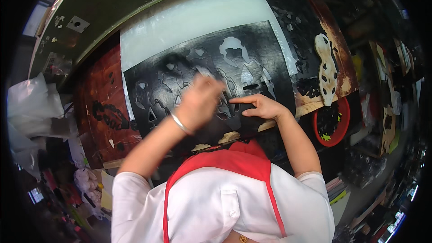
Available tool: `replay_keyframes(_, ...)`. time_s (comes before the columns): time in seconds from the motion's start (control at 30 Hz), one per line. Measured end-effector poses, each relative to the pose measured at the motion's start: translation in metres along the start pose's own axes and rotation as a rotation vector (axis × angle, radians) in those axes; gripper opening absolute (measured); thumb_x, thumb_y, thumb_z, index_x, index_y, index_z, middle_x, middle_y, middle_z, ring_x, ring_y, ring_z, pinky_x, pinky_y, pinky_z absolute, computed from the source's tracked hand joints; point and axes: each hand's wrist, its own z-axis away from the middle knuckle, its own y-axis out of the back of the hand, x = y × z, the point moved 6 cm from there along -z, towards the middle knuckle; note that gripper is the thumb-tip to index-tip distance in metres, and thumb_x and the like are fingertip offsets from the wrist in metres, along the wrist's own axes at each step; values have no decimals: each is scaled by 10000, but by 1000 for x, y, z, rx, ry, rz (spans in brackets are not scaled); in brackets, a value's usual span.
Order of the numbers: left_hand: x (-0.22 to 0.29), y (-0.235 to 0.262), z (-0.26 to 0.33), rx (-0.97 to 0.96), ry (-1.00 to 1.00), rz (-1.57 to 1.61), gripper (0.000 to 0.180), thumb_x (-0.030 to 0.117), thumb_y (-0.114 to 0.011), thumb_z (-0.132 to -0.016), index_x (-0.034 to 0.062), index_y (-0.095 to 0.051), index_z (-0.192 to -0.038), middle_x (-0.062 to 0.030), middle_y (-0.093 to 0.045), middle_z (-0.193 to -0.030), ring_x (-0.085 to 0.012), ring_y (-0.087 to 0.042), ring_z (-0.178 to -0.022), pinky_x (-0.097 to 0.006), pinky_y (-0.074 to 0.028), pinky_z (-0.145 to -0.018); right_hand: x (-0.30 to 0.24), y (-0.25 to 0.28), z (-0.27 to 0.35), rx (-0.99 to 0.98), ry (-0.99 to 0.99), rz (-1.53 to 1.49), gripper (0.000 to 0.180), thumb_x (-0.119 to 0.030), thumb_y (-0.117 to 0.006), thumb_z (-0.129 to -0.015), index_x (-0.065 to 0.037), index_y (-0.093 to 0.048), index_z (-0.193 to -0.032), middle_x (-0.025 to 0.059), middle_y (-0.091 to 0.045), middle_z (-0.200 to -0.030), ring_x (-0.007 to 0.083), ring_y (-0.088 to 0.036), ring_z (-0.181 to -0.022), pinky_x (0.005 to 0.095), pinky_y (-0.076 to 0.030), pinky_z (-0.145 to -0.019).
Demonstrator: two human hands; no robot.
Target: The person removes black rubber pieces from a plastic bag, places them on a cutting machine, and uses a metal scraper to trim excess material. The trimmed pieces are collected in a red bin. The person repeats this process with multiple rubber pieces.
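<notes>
Dim, cluttered workshop, boards laid across the work area. Clock taken from mid-view. Nearest, at 6, we see a red apron (225, 156) over a white shirt. Just past it, from centre up towards 12, lies the black sheet (211, 47), cut through with curvy outlines; pale gaps show in places. Right hand (263, 107), at 3: loose, grasping nothing, index tip on the sheet, thumb apart. Left hand (201, 101), at 10 from centre, banded by a bracelet (181, 124): curled and motion-blurred over the outlines; we can't tell whether it pinches anything.

We'd label the step as clearing cut bits, right finger steadying. Next move calls for a firm press there and a careful pinch, so thin strips don't tear.

Further out: red bowl (346, 114) of scraps at 3, pale cut-out (327, 69) between 2 and 3, white board (180, 22) at 11, green frame (112, 6) beyond.
</notes>
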Motion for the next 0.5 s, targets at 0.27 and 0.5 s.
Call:
replay_keyframes(0.27,-3,-64,55,52,330,308,297,142,-713,-810,36,-644,-1078,-97,-617,-946,-219,-593,-806,-343,-495,-716,-11,-4,9,124,-24,-238,775,-66,-660,-820,-66,-284,-1499,125,-472,-1419,189,-493,-1230,303,-393,-1016)
replay_keyframes(0.5,-74,-30,60,362,970,1435,253,208,-633,-937,-7,-652,-1068,-66,-675,-961,-139,-635,-824,-297,-530,-763,-76,-48,45,1017,352,1000,248,-204,-725,-796,-32,-603,-928,110,-614,-773,302,-593,-693,397,-479,-625)
